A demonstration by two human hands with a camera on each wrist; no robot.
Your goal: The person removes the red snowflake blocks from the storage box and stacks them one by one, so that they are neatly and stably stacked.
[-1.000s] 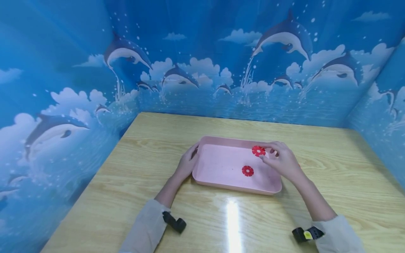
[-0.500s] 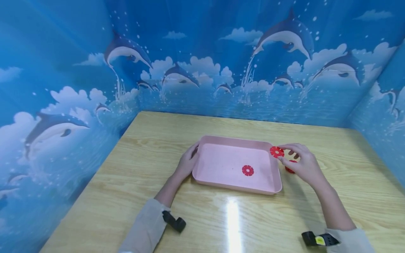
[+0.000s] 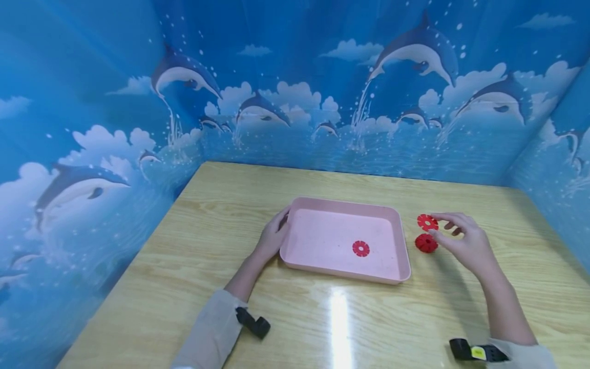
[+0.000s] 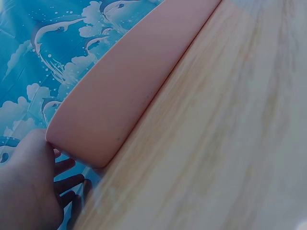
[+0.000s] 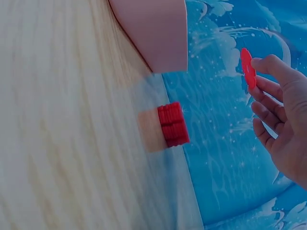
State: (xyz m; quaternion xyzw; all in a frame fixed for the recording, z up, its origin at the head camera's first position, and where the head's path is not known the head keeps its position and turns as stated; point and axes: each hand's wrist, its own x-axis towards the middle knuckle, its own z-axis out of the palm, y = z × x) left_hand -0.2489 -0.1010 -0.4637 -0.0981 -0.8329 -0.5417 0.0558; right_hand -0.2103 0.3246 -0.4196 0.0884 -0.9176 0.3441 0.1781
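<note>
My left hand (image 3: 271,237) rests against the left end of a pink tray (image 3: 318,233). In the left wrist view, its loosely spread fingers (image 4: 69,182) lie along the outside of the end wall. My right hand (image 3: 465,241) pinches a red notched plastic disc (image 3: 426,222) between thumb and fingertips, right of the tray. Beneath that disc, a stack of several red discs (image 3: 426,243) stands on the table. From the side, the right wrist view shows the held disc (image 5: 248,68) above and apart from the stack (image 5: 173,124). A single red disc (image 3: 361,249) lies flat inside the tray.
The wood-grain table (image 3: 258,312) reaches back to a blue dolphin-print curtain (image 3: 295,138), which also hangs along both sides. A small dark device is strapped to each wrist. Light glares off the table's front.
My right hand has carried the pinched disc rightward, out over the tray's right wall to above the stack, uncovering the stack from view. My left hand and the tray have stayed put.
</note>
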